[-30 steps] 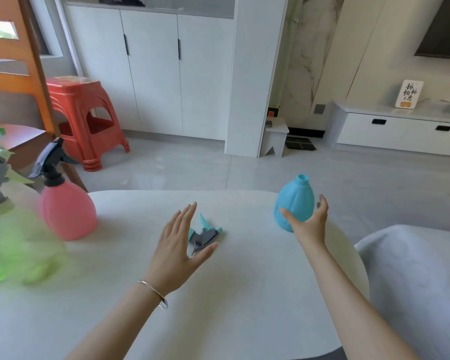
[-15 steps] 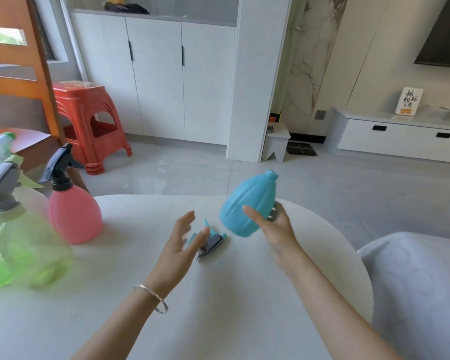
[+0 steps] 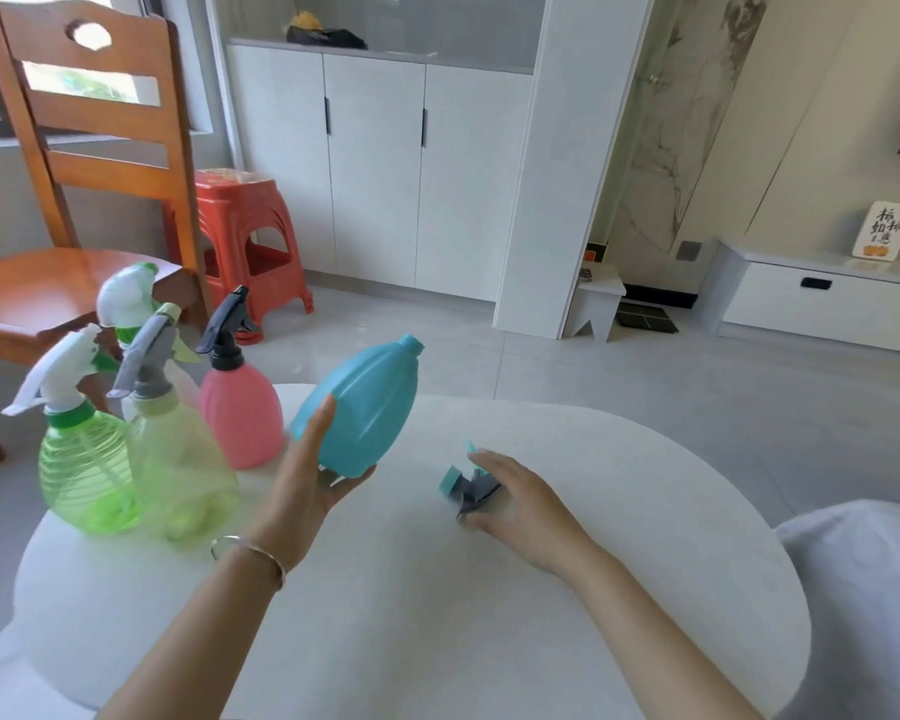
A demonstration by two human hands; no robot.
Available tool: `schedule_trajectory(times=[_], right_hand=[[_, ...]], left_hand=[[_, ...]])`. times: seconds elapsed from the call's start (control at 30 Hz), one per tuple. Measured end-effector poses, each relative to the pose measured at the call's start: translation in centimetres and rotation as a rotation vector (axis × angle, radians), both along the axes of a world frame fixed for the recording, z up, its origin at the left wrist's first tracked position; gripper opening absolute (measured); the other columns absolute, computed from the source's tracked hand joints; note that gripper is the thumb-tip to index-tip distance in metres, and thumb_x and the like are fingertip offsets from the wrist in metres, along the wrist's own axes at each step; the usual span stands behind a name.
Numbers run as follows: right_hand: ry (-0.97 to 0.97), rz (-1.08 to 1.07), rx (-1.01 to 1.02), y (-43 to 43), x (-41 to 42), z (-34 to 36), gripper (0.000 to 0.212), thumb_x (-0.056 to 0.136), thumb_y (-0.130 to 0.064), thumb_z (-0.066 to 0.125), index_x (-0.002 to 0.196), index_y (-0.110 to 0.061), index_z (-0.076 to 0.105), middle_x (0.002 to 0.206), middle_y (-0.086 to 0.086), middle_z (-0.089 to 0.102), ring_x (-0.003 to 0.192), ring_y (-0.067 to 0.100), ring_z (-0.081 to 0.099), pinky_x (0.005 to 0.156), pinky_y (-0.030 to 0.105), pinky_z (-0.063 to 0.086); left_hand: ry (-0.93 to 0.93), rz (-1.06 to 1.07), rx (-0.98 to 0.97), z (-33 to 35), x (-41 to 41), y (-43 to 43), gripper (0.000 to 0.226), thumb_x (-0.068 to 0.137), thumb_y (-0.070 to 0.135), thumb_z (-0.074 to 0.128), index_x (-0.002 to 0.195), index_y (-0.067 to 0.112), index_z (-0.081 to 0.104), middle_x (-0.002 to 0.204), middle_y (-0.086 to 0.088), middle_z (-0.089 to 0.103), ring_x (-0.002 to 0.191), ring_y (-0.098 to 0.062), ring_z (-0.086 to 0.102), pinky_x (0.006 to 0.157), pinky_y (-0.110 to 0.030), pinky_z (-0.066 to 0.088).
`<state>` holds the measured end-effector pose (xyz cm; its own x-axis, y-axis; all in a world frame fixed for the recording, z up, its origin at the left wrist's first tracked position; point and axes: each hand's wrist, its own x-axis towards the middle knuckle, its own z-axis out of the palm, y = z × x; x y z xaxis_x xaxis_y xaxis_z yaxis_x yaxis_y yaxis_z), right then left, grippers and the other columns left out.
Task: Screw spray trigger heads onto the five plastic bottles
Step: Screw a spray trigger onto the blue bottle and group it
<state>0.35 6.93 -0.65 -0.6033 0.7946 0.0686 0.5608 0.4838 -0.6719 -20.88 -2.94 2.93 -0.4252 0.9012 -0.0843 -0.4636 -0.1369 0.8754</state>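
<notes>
Both forearms come in from the bottom edge, elbows cut off, and there's a thin silver bracelet on the left wrist. They reach over a white round table whose near edge is out of frame. The left hand is cupping the teal bottle from below, thumb up along its left side and fingers curled under the base, so most of the bottom is hidden. The bottle is lifted clear of the tabletop and tilted, its bare threaded neck pointing up and to the right. The right hand is down on the table over the teal and grey trigger head, fingers on the far side and thumb on the near side. Half the head is under the palm, so honestly I can't tell whether it's actually pinched or just touched. That head lies just right of the held bottle, not touching it. Left of the bottle stand a pink bottle with a black trigger, a pale yellow-green one with a grey trigger and a clear green one with a white trigger. A fourth bottle behind them shows only its white and green head. Further back are a wooden chair, a stack of red plastic stools and white cabinets
</notes>
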Motion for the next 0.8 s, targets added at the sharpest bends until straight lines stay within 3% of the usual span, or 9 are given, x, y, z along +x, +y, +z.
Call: schedule_trajectory(times=[0.07, 0.17, 0.27, 0.37, 0.47, 0.57, 0.63, 0.7, 0.8], right_hand=[[-0.091, 0.032, 0.075, 0.5, -0.4, -0.9, 0.063, 0.079, -0.026, 0.07, 0.137, -0.026, 0.044, 0.139, -0.008, 0.049, 0.129, 0.012, 0.042, 0.105, 0.013, 0.023], [-0.16, 0.06, 0.149, 1.0, -1.2, -1.8, 0.061, 0.083, -0.03, 0.062, 0.14, -0.027, 0.04, 0.137, -0.002, 0.05, 0.129, 0.017, 0.04, 0.114, 0.03, 0.02], [-0.241, 0.059, 0.244, 1.5, -2.0, -2.5, 0.06, 0.085, -0.038, 0.057, 0.14, -0.025, 0.038, 0.138, 0.001, 0.049, 0.134, 0.016, 0.035, 0.117, 0.028, 0.005], [-0.251, 0.051, 0.365, 1.5, -2.7, -2.7, 0.056, 0.084, -0.047, 0.059, 0.132, -0.02, 0.046, 0.112, 0.001, 0.06, 0.115, 0.018, 0.05, 0.117, 0.025, 0.002], [-0.017, -0.07, 0.267, 1.1, -2.7, -1.9, 0.043, 0.08, -0.044, 0.067, 0.113, -0.017, 0.06, 0.089, 0.0, 0.063, 0.092, 0.021, 0.054, 0.093, 0.015, 0.027], [0.447, -0.315, -0.139, 1.3, -2.4, -0.2, 0.025, 0.087, -0.037, 0.061, 0.101, -0.017, 0.066, 0.075, -0.005, 0.061, 0.077, 0.017, 0.058, 0.066, 0.011, 0.041], [0.697, -0.508, -0.335, 2.0, -1.6, 1.0, 0.034, 0.092, -0.04, 0.051, 0.087, -0.011, 0.068, 0.067, 0.003, 0.061, 0.07, 0.017, 0.058, 0.065, 0.02, 0.043], [0.825, -0.576, -0.451, 2.6, -0.2, 2.0, 0.036, 0.092, -0.043, 0.05, 0.079, -0.012, 0.064, 0.064, 0.006, 0.061, 0.065, 0.018, 0.058, 0.067, 0.028, 0.043], [0.927, -0.532, -0.53, 2.8, 1.6, 2.9, 0.017, 0.087, -0.027, 0.063, 0.077, -0.013, 0.059, 0.067, 0.003, 0.058, 0.059, 0.013, 0.057, 0.069, 0.027, 0.043]], left_hand=[[0.018, 0.018, -0.028, -0.3, -0.8, -0.4, 0.027, 0.082, 0.047, 0.058, 0.106, 0.036, 0.055, 0.116, 0.0, 0.06, 0.104, -0.019, 0.062, 0.087, -0.039, 0.051], [0.062, -0.013, -0.06, -0.7, -1.8, -1.0, 0.051, 0.067, 0.057, 0.068, 0.111, 0.036, 0.055, 0.117, -0.001, 0.062, 0.1, -0.015, 0.067, 0.08, -0.035, 0.056], [0.064, -0.035, -0.062, -0.9, -2.3, -1.2, 0.061, 0.06, 0.06, 0.073, 0.114, 0.035, 0.055, 0.117, -0.002, 0.063, 0.1, -0.016, 0.067, 0.072, -0.032, 0.059], [0.074, -0.018, -0.078, -0.7, -2.6, -0.9, 0.072, 0.049, 0.065, 0.075, 0.112, 0.036, 0.056, 0.113, 0.0, 0.065, 0.097, -0.015, 0.068, 0.07, -0.031, 0.059], [0.054, -0.01, -0.066, -0.6, -2.5, -0.6, 0.044, 0.072, 0.057, 0.066, 0.109, 0.036, 0.055, 0.113, -0.001, 0.063, 0.101, -0.017, 0.065, 0.077, -0.035, 0.056], [0.059, -0.004, -0.074, -0.6, -2.2, -0.3, 0.032, 0.079, 0.051, 0.058, 0.107, 0.036, 0.055, 0.112, 0.0, 0.063, 0.103, -0.018, 0.063, 0.084, -0.039, 0.052], [0.103, -0.011, -0.076, -0.6, -1.9, -0.4, 0.043, 0.071, 0.061, 0.065, 0.107, 0.039, 0.057, 0.112, 0.002, 0.065, 0.101, -0.016, 0.065, 0.082, -0.038, 0.053], [0.136, 0.001, -0.091, -0.6, -1.7, -0.4, 0.058, 0.055, 0.069, 0.07, 0.104, 0.042, 0.058, 0.108, 0.005, 0.067, 0.099, -0.013, 0.066, 0.078, -0.035, 0.055], [0.117, 0.026, -0.115, -1.0, -1.4, -0.1, 0.035, 0.073, 0.061, 0.061, 0.1, 0.039, 0.056, 0.105, 0.003, 0.065, 0.097, -0.016, 0.063, 0.078, -0.037, 0.053]])
